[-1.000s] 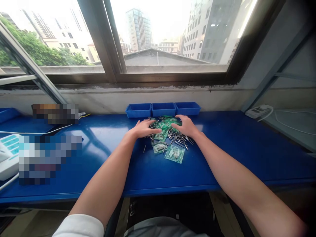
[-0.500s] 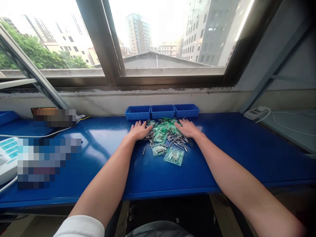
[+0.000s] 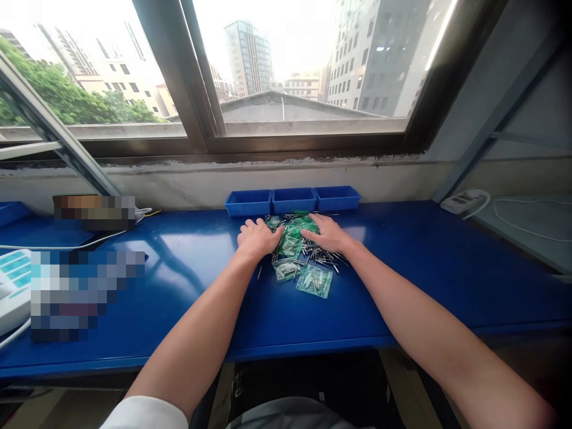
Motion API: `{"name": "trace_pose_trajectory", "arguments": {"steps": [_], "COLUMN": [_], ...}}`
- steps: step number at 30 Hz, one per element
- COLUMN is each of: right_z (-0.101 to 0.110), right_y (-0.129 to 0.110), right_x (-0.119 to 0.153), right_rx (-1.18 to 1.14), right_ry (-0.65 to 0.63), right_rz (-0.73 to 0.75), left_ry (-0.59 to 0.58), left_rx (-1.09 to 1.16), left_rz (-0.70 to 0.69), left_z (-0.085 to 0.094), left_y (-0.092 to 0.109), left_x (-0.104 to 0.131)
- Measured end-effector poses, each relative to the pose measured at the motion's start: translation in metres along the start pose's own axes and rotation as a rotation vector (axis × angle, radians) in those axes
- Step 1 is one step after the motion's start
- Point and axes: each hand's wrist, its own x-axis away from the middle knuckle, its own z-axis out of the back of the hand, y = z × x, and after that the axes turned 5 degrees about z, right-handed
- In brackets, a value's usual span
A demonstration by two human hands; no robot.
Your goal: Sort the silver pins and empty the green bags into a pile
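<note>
Between my hands lies a heap of loose thin metal pins [image 3: 319,252] mixed with small green-tinted plastic bags [image 3: 292,245]. My left hand [image 3: 259,237] rests at the heap's left edge, fingers apart, thumb over the pieces. On the other side, my right hand [image 3: 329,233] spreads over the heap's right part, its thumb pointing inward. Neither hand grips anything that shows. Closest to me lies a flat clear-green bag [image 3: 314,280] with small light-coloured parts inside, and beside it another bag [image 3: 286,270] of pins. What lies under my palms is hidden.
Three blue bins [image 3: 294,200] stand in a row behind the heap, by the wall. A white device with teal labels [image 3: 16,277] and blurred-out items are on the left of the blue table [image 3: 187,316]. A power strip [image 3: 465,201] sits at the far right.
Both hands have moved inward over the heap, the left one to the right and the right one to the left. The front bags have hardly moved.
</note>
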Motion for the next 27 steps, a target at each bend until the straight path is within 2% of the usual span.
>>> {"name": "trace_pose_trajectory", "arguments": {"steps": [4, 8, 11, 14, 16, 19, 22, 27], "right_z": [-0.001, 0.0, -0.001, -0.001, -0.001, -0.001, -0.001, 0.0], "right_y": [-0.001, -0.002, -0.001, -0.001, -0.001, -0.001, 0.0, 0.003], "right_x": [0.001, 0.002, 0.001, 0.0, 0.0, -0.001, -0.001, -0.003], "right_rx": [0.016, 0.026, 0.032, 0.034, 0.033, 0.028, 0.007, -0.045], "right_ry": [-0.001, -0.005, -0.003, -0.001, 0.004, 0.001, -0.007, 0.075], "right_rz": [-0.001, 0.007, 0.01, 0.006, 0.005, -0.001, 0.0, 0.002], "left_ry": [0.015, 0.029, 0.051, 0.027, 0.011, 0.046, 0.101, 0.152], "left_rx": [-0.002, -0.018, -0.012, 0.028, 0.055, 0.112, 0.156, 0.167], "left_rz": [0.007, -0.087, -0.146, -0.145, -0.136, -0.146, -0.214, -0.36], "left_z": [-0.015, -0.018, -0.017, -0.015, -0.011, -0.001, 0.012, 0.021], "left_y": [0.012, 0.01, 0.006, 0.001, -0.003, -0.005, 0.004, 0.04], "left_x": [0.004, 0.0, -0.004, -0.011, -0.017, -0.024, -0.029, -0.037]}}
